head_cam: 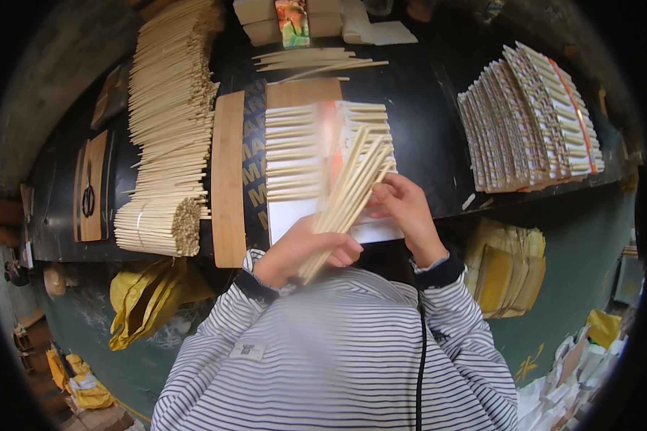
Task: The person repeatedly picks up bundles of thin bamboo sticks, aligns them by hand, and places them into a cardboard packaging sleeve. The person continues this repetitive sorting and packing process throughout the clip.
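A loose bundle of thin wooden sticks (350, 199) slants across the picture's middle, its lower part held in my left hand (315, 245). Near its right side is my right hand (401, 207), thumb and fingers bent close to the sticks; whether they pinch one cannot be told. Beneath lies a white sheet (291, 218) with spaced sticks in rows across it and an orange-red band (331, 116) running over them, partly hidden by the bundle. The sheet rests against wooden boards (229, 178), beside a dark strip bearing print.
A long pile of sticks (167, 108) and a tied stick bundle (156, 229) lie left, near scissors (88, 196) on a board. Stacked sheets with sticks (528, 124) stand right. Loose sticks (312, 60) and a phone (293, 24) are beyond the boards. Yellow sacks (145, 301) hang below the table's edge.
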{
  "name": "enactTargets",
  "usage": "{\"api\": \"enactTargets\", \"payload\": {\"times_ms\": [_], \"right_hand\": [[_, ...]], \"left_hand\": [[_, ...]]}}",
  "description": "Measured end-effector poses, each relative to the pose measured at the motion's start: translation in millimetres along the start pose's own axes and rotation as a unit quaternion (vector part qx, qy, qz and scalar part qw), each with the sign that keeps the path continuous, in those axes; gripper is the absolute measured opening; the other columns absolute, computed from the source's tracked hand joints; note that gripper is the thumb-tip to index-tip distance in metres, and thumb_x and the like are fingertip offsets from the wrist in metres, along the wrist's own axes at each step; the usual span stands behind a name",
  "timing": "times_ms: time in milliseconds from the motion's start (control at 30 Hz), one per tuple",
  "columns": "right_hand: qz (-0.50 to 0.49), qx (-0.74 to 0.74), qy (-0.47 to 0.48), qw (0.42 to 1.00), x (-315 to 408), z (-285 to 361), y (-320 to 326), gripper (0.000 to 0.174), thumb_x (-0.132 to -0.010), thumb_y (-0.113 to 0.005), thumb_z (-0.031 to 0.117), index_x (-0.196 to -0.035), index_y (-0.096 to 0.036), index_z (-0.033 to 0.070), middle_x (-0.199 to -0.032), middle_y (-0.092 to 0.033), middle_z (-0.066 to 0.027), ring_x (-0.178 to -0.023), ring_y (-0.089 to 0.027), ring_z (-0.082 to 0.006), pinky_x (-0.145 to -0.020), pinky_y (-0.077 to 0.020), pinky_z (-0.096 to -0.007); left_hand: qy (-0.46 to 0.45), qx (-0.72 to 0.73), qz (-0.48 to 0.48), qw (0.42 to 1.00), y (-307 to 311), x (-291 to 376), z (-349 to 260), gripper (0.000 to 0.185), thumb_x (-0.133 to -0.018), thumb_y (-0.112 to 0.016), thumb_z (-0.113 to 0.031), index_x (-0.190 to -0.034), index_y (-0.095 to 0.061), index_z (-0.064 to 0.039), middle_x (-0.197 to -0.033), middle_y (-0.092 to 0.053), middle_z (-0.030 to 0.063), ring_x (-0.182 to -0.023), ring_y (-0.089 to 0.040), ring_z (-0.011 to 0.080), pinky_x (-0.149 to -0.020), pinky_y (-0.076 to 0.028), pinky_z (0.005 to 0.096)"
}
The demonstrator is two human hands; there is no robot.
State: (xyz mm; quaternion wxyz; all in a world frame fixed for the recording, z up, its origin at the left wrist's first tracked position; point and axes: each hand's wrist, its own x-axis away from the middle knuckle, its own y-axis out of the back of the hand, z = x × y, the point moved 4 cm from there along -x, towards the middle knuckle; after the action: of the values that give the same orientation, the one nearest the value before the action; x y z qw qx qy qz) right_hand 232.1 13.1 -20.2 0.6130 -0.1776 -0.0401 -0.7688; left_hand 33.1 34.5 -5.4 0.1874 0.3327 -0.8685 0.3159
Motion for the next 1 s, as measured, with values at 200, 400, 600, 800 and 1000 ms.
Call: {"api": "enactTargets", "payload": {"times_ms": [200,400,600,800,1000], "right_hand": [[0.019,-0.066,-0.054,0.996,1.1,7.8,-0.1,0.029,-0.097,-0.065,0.016,-0.115,-0.061,-0.005,-0.102,-0.072,-0.0117,-0.088,-0.070,-0.0143,-0.073,-0.0576,-0.0238],[0.004,-0.099,-0.052,0.994,7.2,8.0,9.7,0.033,-0.097,-0.065,0.020,-0.116,-0.059,-0.006,-0.107,-0.071,-0.0150,-0.097,-0.071,-0.0190,-0.083,-0.0598,-0.0272],[0.001,-0.103,-0.046,0.994,10.2,4.9,13.1,0.035,-0.097,-0.066,0.022,-0.118,-0.059,-0.006,-0.108,-0.071,-0.0144,-0.098,-0.071,-0.0198,-0.084,-0.0601,-0.0280],[-0.001,-0.105,-0.035,0.994,8.3,2.8,15.5,0.035,-0.098,-0.065,0.021,-0.120,-0.057,-0.005,-0.110,-0.071,-0.0151,-0.100,-0.071,-0.0208,-0.079,-0.0602,-0.0260],[-0.033,-0.106,0.001,0.994,3.0,10.9,25.7,0.045,-0.096,-0.067,0.017,-0.132,-0.050,-0.005,-0.106,-0.073,-0.0123,-0.096,-0.072,-0.0182,-0.071,-0.0591,-0.0227]], "left_hand": [[0.003,0.004,-0.018,1.000,-2.3,6.1,9.0,0.043,-0.094,-0.067,-0.019,-0.126,-0.054,0.008,-0.098,-0.071,0.0210,-0.078,-0.073,0.0223,-0.071,-0.062,0.0310],[-0.015,-0.001,-0.059,0.998,-7.2,8.7,12.7,0.041,-0.095,-0.066,-0.013,-0.127,-0.054,0.009,-0.103,-0.070,0.0194,-0.080,-0.073,0.0231,-0.073,-0.062,0.0309],[-0.006,-0.020,-0.070,0.997,-7.5,5.7,14.4,0.041,-0.094,-0.068,-0.013,-0.127,-0.055,0.007,-0.101,-0.071,0.0173,-0.080,-0.072,0.0201,-0.073,-0.062,0.0288],[-0.018,-0.020,-0.080,0.996,-5.2,3.1,15.5,0.043,-0.094,-0.068,-0.013,-0.130,-0.054,0.006,-0.099,-0.071,0.0172,-0.080,-0.072,0.0195,-0.072,-0.062,0.0278],[0.009,-0.016,-0.055,0.998,-2.1,4.8,17.0,0.048,-0.095,-0.066,-0.016,-0.134,-0.051,0.006,-0.097,-0.072,0.0189,-0.079,-0.072,0.0208,-0.070,-0.061,0.0281]]}}
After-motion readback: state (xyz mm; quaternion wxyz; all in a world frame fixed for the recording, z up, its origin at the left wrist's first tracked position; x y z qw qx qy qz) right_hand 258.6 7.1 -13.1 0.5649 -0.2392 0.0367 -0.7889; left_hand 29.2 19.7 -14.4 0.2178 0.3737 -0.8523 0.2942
